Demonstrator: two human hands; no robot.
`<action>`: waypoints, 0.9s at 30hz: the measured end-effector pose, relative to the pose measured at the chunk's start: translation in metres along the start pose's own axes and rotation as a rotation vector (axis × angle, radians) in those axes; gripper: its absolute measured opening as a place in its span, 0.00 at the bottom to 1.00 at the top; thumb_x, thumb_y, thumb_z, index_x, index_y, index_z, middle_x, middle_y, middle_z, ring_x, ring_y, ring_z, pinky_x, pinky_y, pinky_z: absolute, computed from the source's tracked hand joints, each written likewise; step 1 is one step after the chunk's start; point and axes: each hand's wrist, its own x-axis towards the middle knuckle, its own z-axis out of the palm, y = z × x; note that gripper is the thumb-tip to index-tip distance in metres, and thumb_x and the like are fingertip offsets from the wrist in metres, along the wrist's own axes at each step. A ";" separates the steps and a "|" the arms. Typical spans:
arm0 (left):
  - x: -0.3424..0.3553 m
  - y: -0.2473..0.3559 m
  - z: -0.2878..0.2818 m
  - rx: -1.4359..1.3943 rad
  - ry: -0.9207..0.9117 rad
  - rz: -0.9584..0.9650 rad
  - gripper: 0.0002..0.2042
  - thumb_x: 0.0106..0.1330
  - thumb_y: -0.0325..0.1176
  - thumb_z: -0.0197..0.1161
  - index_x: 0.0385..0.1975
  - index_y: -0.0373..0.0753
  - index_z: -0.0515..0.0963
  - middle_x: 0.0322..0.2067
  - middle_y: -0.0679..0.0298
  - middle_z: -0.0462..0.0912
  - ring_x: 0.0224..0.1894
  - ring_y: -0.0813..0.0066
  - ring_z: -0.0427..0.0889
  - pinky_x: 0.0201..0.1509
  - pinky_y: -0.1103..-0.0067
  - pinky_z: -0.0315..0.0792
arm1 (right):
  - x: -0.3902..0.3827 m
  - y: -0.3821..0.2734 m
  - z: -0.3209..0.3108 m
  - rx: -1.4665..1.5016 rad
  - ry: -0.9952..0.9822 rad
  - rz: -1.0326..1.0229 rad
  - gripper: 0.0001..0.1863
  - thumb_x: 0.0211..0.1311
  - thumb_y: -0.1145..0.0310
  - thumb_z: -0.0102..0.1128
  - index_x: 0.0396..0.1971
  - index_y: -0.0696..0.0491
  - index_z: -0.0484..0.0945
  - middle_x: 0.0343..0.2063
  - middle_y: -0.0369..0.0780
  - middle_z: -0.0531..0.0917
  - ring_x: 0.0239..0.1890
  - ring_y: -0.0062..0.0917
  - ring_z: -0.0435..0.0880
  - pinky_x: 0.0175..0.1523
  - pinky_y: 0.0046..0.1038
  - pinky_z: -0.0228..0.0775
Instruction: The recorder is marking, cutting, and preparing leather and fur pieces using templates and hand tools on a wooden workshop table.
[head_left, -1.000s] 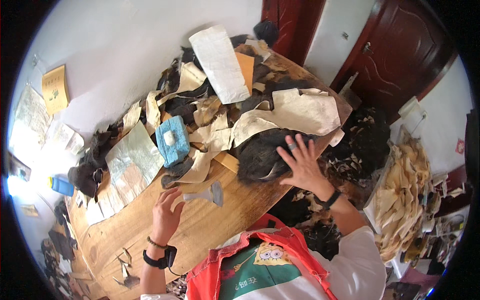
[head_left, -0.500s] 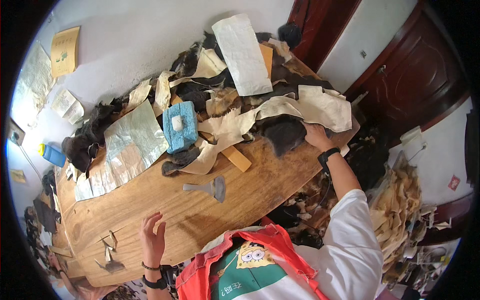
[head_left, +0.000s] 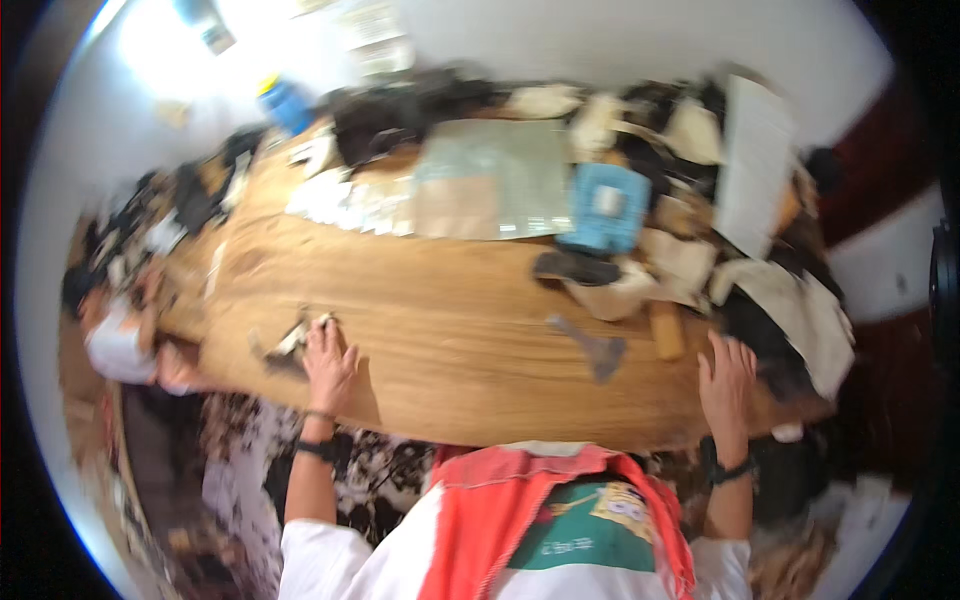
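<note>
My left hand (head_left: 328,365) lies flat near the front edge of a long wooden table (head_left: 450,330), its fingers apart and touching a small pale scrap (head_left: 292,342). Over at the right end, my right hand (head_left: 727,378) rests on the table edge with fingers spread, next to a dark piece of material (head_left: 760,340). A grey metal scraper-like tool (head_left: 592,350) lies on the wood between the hands. The picture is blurred by motion.
Heaps of pale and dark leather-like pieces (head_left: 700,240), a blue block (head_left: 606,208), a shiny grey sheet (head_left: 495,178) and a white sheet (head_left: 750,165) cover the table's far side. Another person (head_left: 120,335) is at the left end. A blue bottle (head_left: 288,103) stands at the back.
The view has swung left, the table now lying level across the frame. My left hand reached forward onto the table by a scrap; my right hand drew back from the pile to the edge.
</note>
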 end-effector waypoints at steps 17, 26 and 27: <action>0.179 -0.037 -0.123 -0.446 0.071 0.184 0.21 0.64 0.49 0.65 0.41 0.33 0.82 0.38 0.46 0.85 0.44 0.50 0.83 0.45 0.64 0.76 | 0.061 -0.129 0.068 -0.059 -0.251 -0.084 0.07 0.57 0.76 0.57 0.36 0.59 0.78 0.34 0.48 0.77 0.41 0.44 0.78 0.46 0.41 0.69; 0.393 0.060 -0.135 -0.621 -0.044 0.188 0.26 0.62 0.52 0.66 0.43 0.29 0.82 0.35 0.47 0.86 0.43 0.57 0.85 0.49 0.67 0.76 | 0.135 -0.273 0.035 0.437 -0.157 -0.092 0.10 0.58 0.69 0.64 0.38 0.56 0.80 0.34 0.45 0.81 0.36 0.41 0.83 0.41 0.38 0.74; 0.404 0.066 -0.127 -0.707 -0.007 0.245 0.23 0.64 0.50 0.64 0.37 0.31 0.85 0.28 0.49 0.86 0.36 0.62 0.86 0.46 0.69 0.76 | 0.131 -0.284 0.038 0.518 -0.196 -0.101 0.10 0.58 0.69 0.64 0.39 0.56 0.81 0.34 0.45 0.81 0.36 0.41 0.83 0.41 0.36 0.74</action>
